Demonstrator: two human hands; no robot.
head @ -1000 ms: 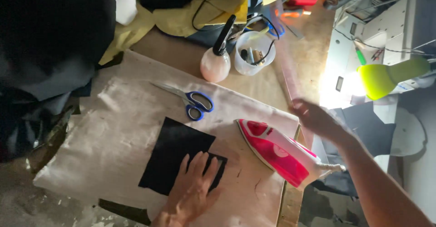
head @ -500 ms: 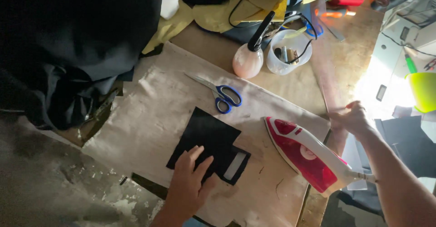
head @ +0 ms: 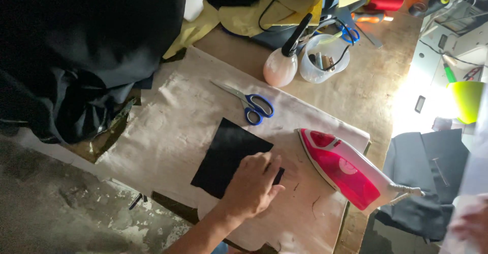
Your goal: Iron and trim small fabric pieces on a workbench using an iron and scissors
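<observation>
Head view, looking down on a brown wooden table [head: 376, 81], cluttered along its far edge. Heaped at upper left, a large mound of black cloth [head: 86, 45], with crumpled yellow fabric [head: 254, 10] beside it. Spread across the middle, a pale beige pressing cloth [head: 178, 127] (creased and stained). Resting on its right end, a pink and white steam iron [head: 345, 170], nose pointing up-left, well apart from either hand. Lying near the cloth's centre, a flat black rectangle of fabric [head: 226, 155], just left of the iron. Pressed flat on that rectangle's lower right corner, the left hand [head: 251, 185], fingers together and laid down on the fabric, not gripping. Barely visible at the lower right edge, the right hand [head: 470, 223], blurred; open or closed, cannot tell. Above the black rectangle, blue-handled scissors [head: 249, 104], shut, lying on the cloth. Farther up, a white spray bottle with a black nozzle [head: 282, 63], touching a clear plastic cup [head: 325, 58] holding small bits.
</observation>
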